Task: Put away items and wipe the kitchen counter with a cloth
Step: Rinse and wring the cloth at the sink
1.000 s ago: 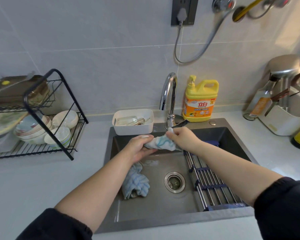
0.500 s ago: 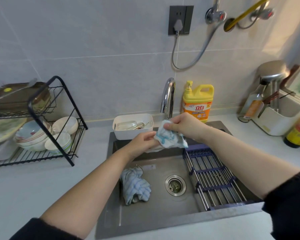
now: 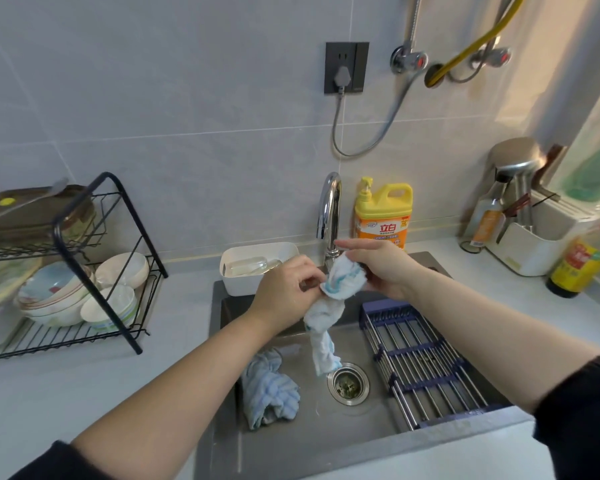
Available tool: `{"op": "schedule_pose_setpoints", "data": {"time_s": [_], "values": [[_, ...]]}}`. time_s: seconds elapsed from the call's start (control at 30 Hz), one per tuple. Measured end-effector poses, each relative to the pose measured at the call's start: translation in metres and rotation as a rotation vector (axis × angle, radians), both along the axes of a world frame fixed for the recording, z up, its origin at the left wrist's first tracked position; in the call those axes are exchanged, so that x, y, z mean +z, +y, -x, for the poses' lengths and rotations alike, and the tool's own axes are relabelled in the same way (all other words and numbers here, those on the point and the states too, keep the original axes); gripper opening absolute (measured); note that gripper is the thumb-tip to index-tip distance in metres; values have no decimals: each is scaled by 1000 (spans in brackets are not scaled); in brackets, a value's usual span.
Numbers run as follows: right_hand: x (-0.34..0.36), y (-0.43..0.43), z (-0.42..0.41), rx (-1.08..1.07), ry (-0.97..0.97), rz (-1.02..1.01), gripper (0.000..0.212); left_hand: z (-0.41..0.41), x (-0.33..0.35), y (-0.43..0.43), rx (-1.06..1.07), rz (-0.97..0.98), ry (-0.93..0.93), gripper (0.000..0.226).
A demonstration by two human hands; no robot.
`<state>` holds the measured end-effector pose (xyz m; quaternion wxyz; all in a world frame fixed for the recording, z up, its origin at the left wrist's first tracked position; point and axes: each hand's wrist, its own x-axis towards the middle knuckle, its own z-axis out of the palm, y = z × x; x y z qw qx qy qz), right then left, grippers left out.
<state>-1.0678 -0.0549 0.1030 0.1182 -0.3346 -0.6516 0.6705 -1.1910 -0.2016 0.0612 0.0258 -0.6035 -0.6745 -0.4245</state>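
Observation:
A white cloth with blue stripes [image 3: 340, 282] is held above the grey sink [image 3: 291, 455], just in front of the chrome tap [image 3: 329, 209]. My right hand [image 3: 378, 268] grips its bunched top end. My left hand [image 3: 288, 289] pinches the cloth lower down at its left edge. A twisted tail of the cloth [image 3: 323, 348] hangs down toward the drain [image 3: 348, 382]. A second, pale blue cloth [image 3: 269, 389] lies crumpled on the sink floor at the left.
A roll-up metal rack [image 3: 426, 365] covers the sink's right part. A white tub [image 3: 257, 268] and yellow detergent bottle [image 3: 383, 213] stand behind the sink. A black dish rack with bowls [image 3: 84, 292] is left; a utensil holder [image 3: 530, 247] and sauce bottle [image 3: 582, 261] are right.
Both hands lifted the striped cloth from low in the sink to tap height. Its lower end has come loose and now hangs down as a twisted tail.

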Motion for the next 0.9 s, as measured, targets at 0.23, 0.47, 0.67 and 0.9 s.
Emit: {"op": "schedule_pose_setpoints", "data": {"time_s": [0.23, 0.47, 0.67, 0.9], "values": [[8, 16, -21, 380, -299, -410, 13, 28, 3, -5, 142, 124, -400, 32], [7, 17, -14, 189, -59, -91, 9, 69, 17, -11, 237, 361, -653, 8], [10, 8, -4, 102, 325, 513, 21, 55, -18, -16, -594, 190, -1703, 88], [-75, -2, -7, -175, 433, 821, 68, 19, -41, -2, -596, 120, -1765, 68]]}}
